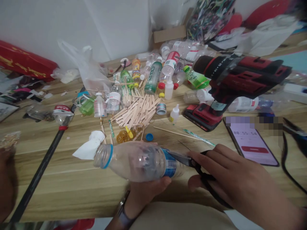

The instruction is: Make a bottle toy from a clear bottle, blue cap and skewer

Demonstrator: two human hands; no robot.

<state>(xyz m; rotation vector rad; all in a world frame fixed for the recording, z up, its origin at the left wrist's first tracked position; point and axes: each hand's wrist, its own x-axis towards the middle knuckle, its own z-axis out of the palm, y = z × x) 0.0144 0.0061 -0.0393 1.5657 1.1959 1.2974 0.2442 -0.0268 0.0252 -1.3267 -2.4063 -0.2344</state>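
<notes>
The fingers of the right hand (230,172) gripped the scissors (195,163), back of the hand upward and forearm angling in from the lower right, while the left hand (148,189) cradled the plastic bottle (127,163) from below, above the desk's (79,182) near side. The bottle was uncapped, but its blue label (169,163) was on and its body looked whole; the blades had reached the label, though no cut could be made out. Beyond lay wooden sticks (136,112) and, to the right, a cordless drill (223,75).

Craft workspace | wooden table (79,172) | power drill (225,76), plastic bottles (153,76), wooden sticks (137,110)
</notes>
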